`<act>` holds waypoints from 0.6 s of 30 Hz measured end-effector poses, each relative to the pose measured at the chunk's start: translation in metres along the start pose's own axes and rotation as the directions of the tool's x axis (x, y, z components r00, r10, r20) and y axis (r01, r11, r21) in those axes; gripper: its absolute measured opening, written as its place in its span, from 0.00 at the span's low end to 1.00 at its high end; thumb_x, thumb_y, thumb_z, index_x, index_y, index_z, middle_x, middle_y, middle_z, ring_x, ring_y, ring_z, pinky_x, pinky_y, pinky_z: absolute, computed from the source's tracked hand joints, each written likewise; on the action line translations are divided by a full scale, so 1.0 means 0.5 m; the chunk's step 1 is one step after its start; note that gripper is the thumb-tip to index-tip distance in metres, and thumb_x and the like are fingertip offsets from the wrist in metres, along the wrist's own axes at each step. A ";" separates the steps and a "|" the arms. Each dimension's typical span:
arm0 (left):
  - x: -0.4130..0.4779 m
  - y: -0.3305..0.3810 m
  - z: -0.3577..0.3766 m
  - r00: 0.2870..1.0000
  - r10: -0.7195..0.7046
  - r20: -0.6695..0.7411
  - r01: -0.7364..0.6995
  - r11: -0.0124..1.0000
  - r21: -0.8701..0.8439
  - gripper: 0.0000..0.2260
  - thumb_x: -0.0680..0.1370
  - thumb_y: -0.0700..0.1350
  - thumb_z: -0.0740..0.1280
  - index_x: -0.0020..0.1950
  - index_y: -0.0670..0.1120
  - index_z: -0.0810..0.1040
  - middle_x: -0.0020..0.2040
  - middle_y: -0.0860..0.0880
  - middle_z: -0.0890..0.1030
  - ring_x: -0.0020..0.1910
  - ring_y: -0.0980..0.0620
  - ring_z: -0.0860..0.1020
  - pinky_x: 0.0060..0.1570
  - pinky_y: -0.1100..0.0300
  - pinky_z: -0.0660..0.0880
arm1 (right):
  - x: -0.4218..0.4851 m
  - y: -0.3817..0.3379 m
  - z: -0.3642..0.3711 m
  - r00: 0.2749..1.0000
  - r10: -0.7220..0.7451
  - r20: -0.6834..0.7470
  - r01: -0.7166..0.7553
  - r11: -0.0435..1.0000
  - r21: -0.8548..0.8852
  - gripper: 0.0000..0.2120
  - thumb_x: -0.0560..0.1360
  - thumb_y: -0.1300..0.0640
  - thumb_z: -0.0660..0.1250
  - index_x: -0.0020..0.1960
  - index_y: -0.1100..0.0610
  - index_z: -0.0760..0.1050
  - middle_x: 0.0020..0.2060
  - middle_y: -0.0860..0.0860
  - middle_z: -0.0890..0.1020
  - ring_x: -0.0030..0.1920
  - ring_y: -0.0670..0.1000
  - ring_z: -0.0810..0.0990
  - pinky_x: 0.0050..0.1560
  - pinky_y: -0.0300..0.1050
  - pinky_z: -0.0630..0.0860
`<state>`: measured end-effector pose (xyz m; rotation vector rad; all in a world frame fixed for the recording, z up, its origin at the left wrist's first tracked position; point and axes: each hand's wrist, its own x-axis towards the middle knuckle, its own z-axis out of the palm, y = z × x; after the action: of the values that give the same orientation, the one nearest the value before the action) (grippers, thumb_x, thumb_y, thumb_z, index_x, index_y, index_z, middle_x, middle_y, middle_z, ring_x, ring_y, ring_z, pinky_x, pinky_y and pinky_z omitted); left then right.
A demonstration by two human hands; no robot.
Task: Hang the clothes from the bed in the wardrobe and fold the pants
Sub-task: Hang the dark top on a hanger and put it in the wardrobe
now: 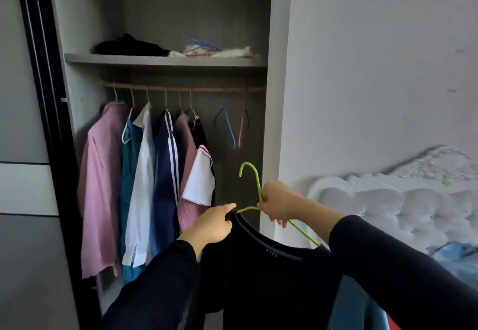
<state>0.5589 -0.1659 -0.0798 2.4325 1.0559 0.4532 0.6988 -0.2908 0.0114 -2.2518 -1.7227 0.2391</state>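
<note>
Presently, the black T-shirt [271, 278] is in the air in front of the open wardrobe [274, 45], below the rail [207, 89] and right of the hung clothes. The left grip [212, 223] pinches its collar at the left shoulder. The right grip [279, 205] is curled round the neck of the green hanger [254, 174], hook tilted up and left. One hanger arm runs into the collar; its far end is under cloth and behind the right sleeve. On the rail, left to right: pink shirt [101, 174], teal garment [129, 161], white shirt [143, 174], navy striped jacket [166, 161], a second pink piece [186, 148], and a dark top with a white sleeve [200, 179], which hangs nearest the left grip. Two bare hangers, blue hanger [229, 127] and pink hanger [243, 127], hang in the free stretch right of them. The shelf [165, 60] above carries a black bundle [132, 46] and a pale packet [214, 50]. A white bed headboard [388, 200] stands to the right. The T-shirt hem is cut off by the frame; the collar label is too small to read; the wardrobe interior is dim.
</note>
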 end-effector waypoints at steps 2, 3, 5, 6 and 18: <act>0.062 -0.016 -0.033 1.000 0.011 -0.024 -0.010 0.999 0.037 0.24 0.80 0.41 0.58 0.76 0.53 0.62 0.73 0.49 0.68 0.68 0.47 0.71 0.63 0.58 0.68 | 0.064 -0.008 0.002 0.999 0.013 0.034 -0.013 1.000 -0.001 0.14 0.79 0.60 0.61 0.36 0.63 0.74 0.31 0.56 0.81 0.26 0.51 0.80 0.31 0.40 0.80; 0.091 -0.026 -0.051 0.999 0.015 -0.052 -0.013 0.999 0.048 0.24 0.80 0.41 0.58 0.76 0.52 0.63 0.74 0.49 0.66 0.70 0.48 0.68 0.65 0.59 0.66 | 0.096 -0.013 -0.001 0.999 0.013 0.035 -0.013 1.000 -0.006 0.14 0.79 0.61 0.61 0.36 0.63 0.75 0.30 0.55 0.81 0.26 0.51 0.80 0.33 0.41 0.81; 0.145 -0.049 -0.086 0.994 0.035 -0.107 -0.027 0.997 0.077 0.23 0.80 0.42 0.58 0.75 0.51 0.64 0.76 0.49 0.64 0.72 0.49 0.65 0.67 0.59 0.64 | 0.159 -0.026 -0.012 1.000 0.017 0.012 -0.017 1.000 -0.005 0.14 0.78 0.63 0.60 0.34 0.64 0.74 0.25 0.53 0.80 0.24 0.49 0.79 0.30 0.40 0.79; 0.171 -0.060 -0.103 0.991 0.050 -0.125 -0.038 0.994 0.098 0.23 0.80 0.42 0.58 0.75 0.50 0.65 0.76 0.49 0.63 0.73 0.49 0.64 0.69 0.57 0.64 | 0.190 -0.032 -0.018 1.000 0.021 0.003 -0.021 1.000 0.007 0.14 0.77 0.64 0.60 0.33 0.64 0.74 0.23 0.53 0.79 0.22 0.49 0.79 0.28 0.39 0.78; 0.525 -0.148 -0.297 0.828 0.430 -0.361 -0.218 0.839 0.498 0.19 0.78 0.41 0.60 0.69 0.47 0.73 0.73 0.45 0.67 0.77 0.47 0.54 0.73 0.53 0.51 | 0.527 -0.120 -0.074 0.944 0.032 -0.327 -0.019 0.999 0.042 0.08 0.70 0.66 0.61 0.33 0.61 0.69 0.25 0.55 0.77 0.24 0.52 0.77 0.30 0.45 0.79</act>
<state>0.6174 0.1153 0.0385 3.0303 0.9844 1.0612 0.7263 -0.0278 0.0786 -2.1422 -1.5018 -0.0940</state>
